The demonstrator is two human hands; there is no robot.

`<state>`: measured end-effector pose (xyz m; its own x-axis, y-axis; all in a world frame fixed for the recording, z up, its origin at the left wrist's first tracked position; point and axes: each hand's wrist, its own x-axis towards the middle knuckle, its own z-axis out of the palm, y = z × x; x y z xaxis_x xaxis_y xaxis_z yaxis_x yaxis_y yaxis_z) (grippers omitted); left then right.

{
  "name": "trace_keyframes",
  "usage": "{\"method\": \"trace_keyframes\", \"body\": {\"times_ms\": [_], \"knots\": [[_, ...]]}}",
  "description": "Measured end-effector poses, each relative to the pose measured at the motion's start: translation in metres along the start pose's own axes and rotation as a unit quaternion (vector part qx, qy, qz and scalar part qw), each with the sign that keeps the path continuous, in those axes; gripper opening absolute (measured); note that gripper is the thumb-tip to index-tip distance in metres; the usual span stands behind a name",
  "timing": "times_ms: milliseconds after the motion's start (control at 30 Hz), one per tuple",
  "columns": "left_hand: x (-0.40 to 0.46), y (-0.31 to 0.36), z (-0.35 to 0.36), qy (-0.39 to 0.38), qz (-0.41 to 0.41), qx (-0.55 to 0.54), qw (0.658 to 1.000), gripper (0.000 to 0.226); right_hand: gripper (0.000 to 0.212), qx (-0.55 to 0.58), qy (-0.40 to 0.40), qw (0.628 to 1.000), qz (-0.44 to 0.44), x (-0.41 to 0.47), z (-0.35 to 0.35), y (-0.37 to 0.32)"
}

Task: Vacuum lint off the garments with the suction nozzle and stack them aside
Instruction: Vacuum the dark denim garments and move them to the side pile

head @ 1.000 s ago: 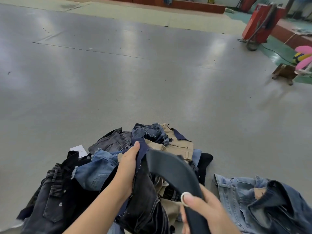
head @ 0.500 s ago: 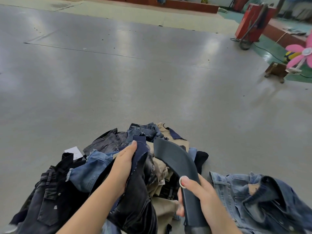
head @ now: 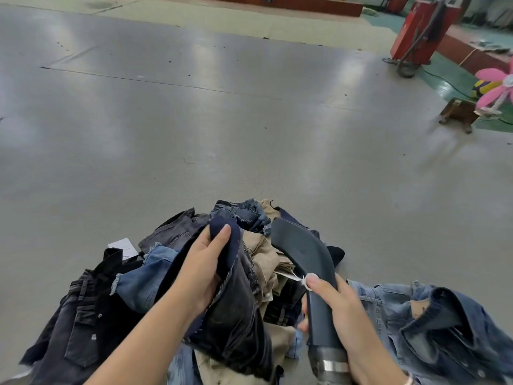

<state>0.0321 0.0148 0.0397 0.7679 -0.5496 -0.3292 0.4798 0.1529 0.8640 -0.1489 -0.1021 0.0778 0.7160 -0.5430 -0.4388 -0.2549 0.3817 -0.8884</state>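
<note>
Left hand [head: 204,269] grips a dark denim garment [head: 236,307], fingers [head: 222,232] curled over its navy top edge, lifting it off the top of the clothes pile [head: 172,273]. Right hand [head: 341,312] wraps the handle of the dark grey suction nozzle [head: 302,251], thumb on the white round button. The nozzle's flat mouth points up and away from the person, just right of the held garment and apart from it; I can't tell if it touches the khaki piece [head: 263,254] below.

Pile sits at the near edge of the grey tabletop [head: 249,120]: black jeans [head: 80,329] on the left, light blue frayed denim [head: 144,276] beside them, grey denim [head: 172,232] and more blue denim at the far side, khaki in the middle. A white paper tag [head: 123,245] lies at the pile's far-left side. A light blue denim jacket [head: 433,326] lies separately at the near right, just beside the right hand.

Beyond the far right corner: red machine [head: 422,31] with a hose, small wooden stool [head: 458,113], pink fan [head: 497,87].
</note>
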Motion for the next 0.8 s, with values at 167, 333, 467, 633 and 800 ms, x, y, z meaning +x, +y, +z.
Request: {"method": "trace_keyframes", "body": {"times_ms": [167,333,467,633,800], "knots": [[0.007,0.006,-0.003,0.064,0.039,-0.020,0.997,0.017,0.031,-0.050,-0.134,0.990,-0.021,-0.018,-0.001,0.004],[0.008,0.000,-0.003,0.081,0.060,0.014,0.995,0.015,0.042,-0.159,-0.149,0.975,-0.051,-0.019,0.014,0.021],[0.008,-0.005,-0.001,0.058,0.098,0.048,0.992,0.018,0.034,-0.128,-0.150,0.980,-0.033,-0.017,0.016,0.015],[0.008,-0.015,-0.001,0.021,0.129,0.107,0.986,0.016,0.032,-0.054,-0.102,0.993,-0.026,-0.010,0.017,0.008],[0.013,-0.010,-0.009,0.075,0.133,0.103,0.983,0.017,0.035,-0.062,-0.063,0.995,-0.043,-0.010,0.006,0.004]]}}
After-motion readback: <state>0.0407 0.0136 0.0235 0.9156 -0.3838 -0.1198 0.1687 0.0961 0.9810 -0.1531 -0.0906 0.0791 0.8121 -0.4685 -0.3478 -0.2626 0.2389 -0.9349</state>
